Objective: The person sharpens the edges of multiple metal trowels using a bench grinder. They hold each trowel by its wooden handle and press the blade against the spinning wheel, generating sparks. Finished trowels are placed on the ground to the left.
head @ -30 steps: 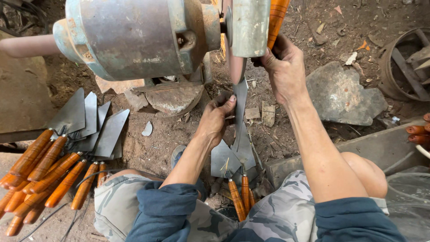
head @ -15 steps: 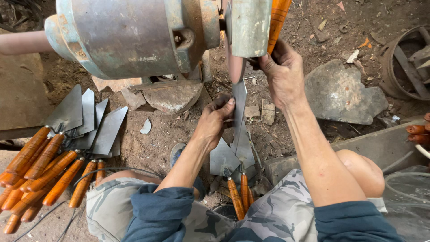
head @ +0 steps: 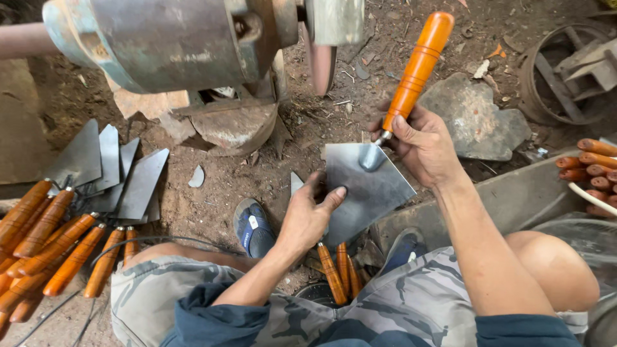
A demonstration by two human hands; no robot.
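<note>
My right hand [head: 421, 144] grips a trowel [head: 369, 186] at the base of its orange wooden handle [head: 416, 67]. The flat grey steel blade faces up toward me, well below the grinding wheel [head: 319, 61]. My left hand [head: 308, 215] holds the blade's lower left edge, thumb lying on the metal. Both hands are low, over my lap, between my knees.
A grey-blue motor grinder [head: 173, 42] fills the top left. A pile of trowels with orange handles [head: 71, 218] lies at left. More handles [head: 594, 167] lie at the right edge and several [head: 337, 273] stand between my feet. A flat rock [head: 479, 119] and a rusty ring [head: 565, 71] sit at right.
The trowel has come away from the grinding wheel and down toward my lap. Its blade, edge-on at the wheel before, now lies flat and faces me. Both hands dropped with it.
</note>
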